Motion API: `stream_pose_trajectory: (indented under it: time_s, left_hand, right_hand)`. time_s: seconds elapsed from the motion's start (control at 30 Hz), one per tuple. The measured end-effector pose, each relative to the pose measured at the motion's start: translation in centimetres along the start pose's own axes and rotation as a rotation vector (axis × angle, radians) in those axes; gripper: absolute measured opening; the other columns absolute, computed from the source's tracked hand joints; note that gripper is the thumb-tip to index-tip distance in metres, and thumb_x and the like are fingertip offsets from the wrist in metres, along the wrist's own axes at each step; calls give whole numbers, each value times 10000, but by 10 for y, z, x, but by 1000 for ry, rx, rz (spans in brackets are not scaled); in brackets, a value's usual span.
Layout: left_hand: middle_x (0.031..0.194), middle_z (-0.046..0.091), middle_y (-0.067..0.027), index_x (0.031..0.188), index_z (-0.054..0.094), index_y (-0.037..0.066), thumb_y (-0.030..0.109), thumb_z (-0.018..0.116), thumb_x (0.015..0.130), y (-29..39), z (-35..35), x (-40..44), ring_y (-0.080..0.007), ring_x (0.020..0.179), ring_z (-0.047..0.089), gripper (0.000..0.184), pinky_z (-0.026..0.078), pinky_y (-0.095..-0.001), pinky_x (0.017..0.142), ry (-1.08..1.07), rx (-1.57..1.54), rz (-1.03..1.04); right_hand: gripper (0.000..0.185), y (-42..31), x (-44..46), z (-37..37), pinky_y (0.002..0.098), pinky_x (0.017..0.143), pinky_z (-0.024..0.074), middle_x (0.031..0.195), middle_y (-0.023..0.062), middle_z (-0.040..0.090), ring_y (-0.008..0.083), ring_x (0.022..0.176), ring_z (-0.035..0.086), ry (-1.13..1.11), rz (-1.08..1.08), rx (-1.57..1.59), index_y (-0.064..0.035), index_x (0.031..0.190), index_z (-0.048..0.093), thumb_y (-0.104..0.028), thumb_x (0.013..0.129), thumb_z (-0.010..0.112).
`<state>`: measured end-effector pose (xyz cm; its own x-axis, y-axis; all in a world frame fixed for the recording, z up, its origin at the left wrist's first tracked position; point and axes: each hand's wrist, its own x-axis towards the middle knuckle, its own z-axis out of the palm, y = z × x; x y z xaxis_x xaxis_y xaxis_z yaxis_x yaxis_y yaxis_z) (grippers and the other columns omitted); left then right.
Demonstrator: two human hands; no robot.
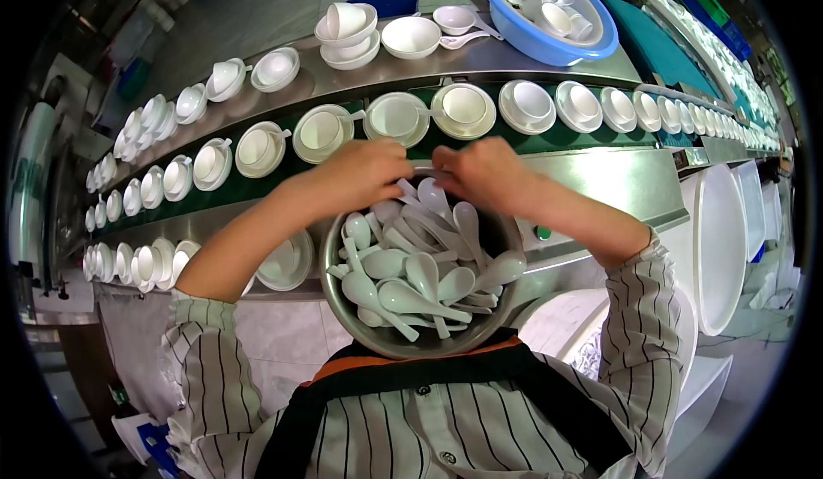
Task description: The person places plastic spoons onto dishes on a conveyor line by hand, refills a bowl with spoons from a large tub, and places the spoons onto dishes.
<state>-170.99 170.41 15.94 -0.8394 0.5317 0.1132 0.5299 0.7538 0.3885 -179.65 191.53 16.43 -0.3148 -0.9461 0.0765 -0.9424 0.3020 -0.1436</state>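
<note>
A steel bowl (331,256) heaped with white spoons (403,295) sits against my apron at the edge of the line. My left hand (377,170) is at the bowl's far rim, its fingers curled together above the spoons. Opposite it, my right hand (484,170) is also closed, thumb and fingers pinched over the same rim. Whatever either hand grips is too small or hidden to make out. Just beyond my hands, a cup on a saucer (397,119) and another cup (464,104) stand on the green belt (343,158).
Cups on saucers run along the belt both ways. On the steel shelf (583,69) behind stand stacked bowls (347,38), loose spoons (464,40) and a blue basin (549,46) holding crockery. Large white tubs (718,248) stand at the right. More dishes (150,263) line the near left edge.
</note>
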Motion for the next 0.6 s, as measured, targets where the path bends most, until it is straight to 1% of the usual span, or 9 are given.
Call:
stream_pose_trajectory:
  time_s: [0.13,0.23,0.3,0.33,0.37,0.43,0.5,0.57,0.6]
  left_hand:
    - [879,545,-51,846,608,64,125,712,689,19,14,-5,-241,864,537,198,465,-353,697,-35,144,-19]
    - [830,569,-52,847,602,47,103,701,709,28,-3,-14,-217,775,550,179,458,-323,677,-30,-99,-161]
    - [735,602,-30,864,594,24,60,672,747,35,-25,-22,-137,641,542,145,440,-270,615,-27,-473,-379]
    - [723,604,-15,863,597,21,53,669,753,29,-31,-26,-108,636,534,135,434,-256,597,59,-552,-377]
    - [711,605,1,863,601,18,46,666,760,20,-38,-28,-79,630,527,126,428,-243,580,141,-632,-371]
    - [705,589,18,839,608,20,59,662,770,17,-76,-20,-65,641,520,97,424,-224,587,190,-775,-582]
    - [690,574,10,834,611,17,76,653,773,-10,-91,-5,-68,640,519,94,417,-228,577,328,-617,-571]
    - [675,565,-7,837,605,11,93,647,773,-52,-85,18,-85,633,528,112,412,-253,557,460,-235,-379]
    - [660,569,-46,827,599,3,94,646,756,-74,-75,31,-124,615,535,124,416,-284,555,492,-109,-347]
  right_hand:
    - [418,-38,-12,17,365,572,500,733,106,639,284,698,645,-343,54,-208,-73,1123,482,-241,780,652]
    - [492,-26,-16,36,340,524,488,672,90,629,268,592,632,48,-10,95,-33,1160,470,-202,749,682]
    - [534,-26,-19,13,301,551,476,677,70,629,202,620,628,102,107,495,-27,1177,480,-188,728,721]
    - [555,-23,-20,5,281,564,470,680,60,629,169,634,627,133,165,693,-25,1186,485,-181,718,740]
    - [481,-17,-21,2,266,581,467,703,47,632,138,647,611,195,172,802,-27,1135,508,-165,735,737]
    - [332,1,-19,-4,235,616,463,748,21,637,77,672,579,330,193,1019,-33,1035,555,-133,770,730]
    - [179,30,-10,-16,200,635,437,752,-11,635,38,690,545,415,248,1123,-23,917,611,-161,831,686]
    - [158,68,3,-17,235,594,425,715,1,620,43,646,499,470,306,841,-27,915,644,-171,852,660]
    - [152,88,10,-14,287,577,432,724,36,628,105,625,540,516,334,544,-54,928,654,-178,840,658]
